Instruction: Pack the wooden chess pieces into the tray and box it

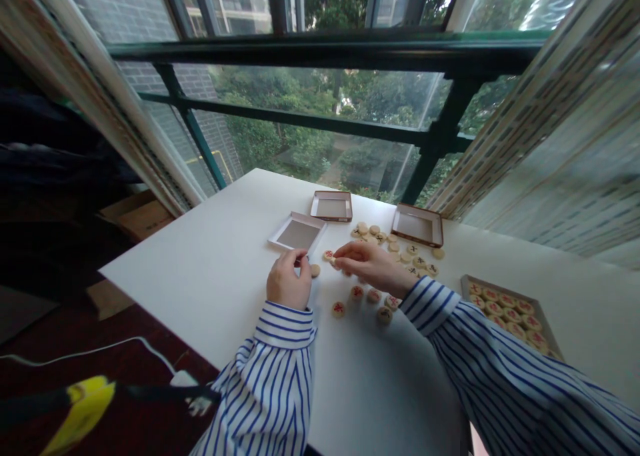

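My right hand (369, 264) pinches a round wooden chess piece (329, 256) with a red mark, just above the white table (210, 276). My left hand (289, 281) rests on the table with its fingers curled, next to a plain wooden piece (315, 270); whether it holds anything I cannot tell. A short row of red-marked pieces (365, 303) lies in front of my right wrist. More pieces (400, 249) are scattered behind my right hand. Both arms wear blue-striped sleeves.
Three shallow box parts sit at the back: a white-edged one (298, 233), a brown one (331, 206) and another brown one (417, 225). A tray (543, 309) filled with pieces stands at the right. Windows run behind the table; a dark floor with a cable lies left.
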{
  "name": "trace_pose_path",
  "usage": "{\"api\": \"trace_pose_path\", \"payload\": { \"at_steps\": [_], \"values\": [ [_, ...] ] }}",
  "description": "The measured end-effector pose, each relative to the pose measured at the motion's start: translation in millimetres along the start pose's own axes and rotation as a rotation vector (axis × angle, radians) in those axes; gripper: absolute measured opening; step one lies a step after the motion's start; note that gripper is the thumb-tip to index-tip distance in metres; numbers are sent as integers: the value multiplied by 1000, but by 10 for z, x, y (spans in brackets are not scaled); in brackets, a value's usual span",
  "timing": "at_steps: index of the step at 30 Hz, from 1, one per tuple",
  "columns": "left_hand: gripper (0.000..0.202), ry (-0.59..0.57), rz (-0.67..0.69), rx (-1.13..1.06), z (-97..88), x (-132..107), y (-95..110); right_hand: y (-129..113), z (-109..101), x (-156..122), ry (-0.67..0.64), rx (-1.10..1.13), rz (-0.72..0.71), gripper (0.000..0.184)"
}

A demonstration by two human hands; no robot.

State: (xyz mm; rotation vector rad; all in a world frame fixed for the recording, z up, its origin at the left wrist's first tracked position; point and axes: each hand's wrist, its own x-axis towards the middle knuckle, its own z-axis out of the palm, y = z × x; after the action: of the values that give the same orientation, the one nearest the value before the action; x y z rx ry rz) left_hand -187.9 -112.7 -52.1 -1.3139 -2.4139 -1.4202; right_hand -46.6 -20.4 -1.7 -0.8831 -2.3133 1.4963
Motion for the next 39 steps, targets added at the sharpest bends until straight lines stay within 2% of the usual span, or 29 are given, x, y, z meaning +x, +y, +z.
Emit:
{"api": "trace_pose_path", "payload": {
  "at_steps": [2, 6, 12, 17, 22, 25, 31, 39],
  "values": [
    [17, -2, 5, -2, -2, 1, 0, -31, -18, -14, -6, 157, 22, 25],
    [18, -10, 15, -11, -9, 5, -2, 1, -32, -24, -10, 327, 34, 22],
    [18, -20, 6, -8, -24, 10, 3, 35, -72, -57, -49, 395, 12, 28],
    [18, -57, 9, 43, 0, 10, -29, 73, -64, -68, -36, 81, -69, 31],
    [20, -140, 17, 186, 70, -12, -89, 159, -6, -70, 89, -339, -288, 23],
    [24, -186, 47, 268, 95, -24, -101, 171, 18, -85, 115, -565, -391, 16],
    [23, -228, 112, 309, 103, -29, -104, 195, 64, -87, 82, -844, -433, 13],
    [19, -263, 158, 324, 138, -35, -135, 196, 84, -89, 7, -1021, -413, 14]
  ]
}}
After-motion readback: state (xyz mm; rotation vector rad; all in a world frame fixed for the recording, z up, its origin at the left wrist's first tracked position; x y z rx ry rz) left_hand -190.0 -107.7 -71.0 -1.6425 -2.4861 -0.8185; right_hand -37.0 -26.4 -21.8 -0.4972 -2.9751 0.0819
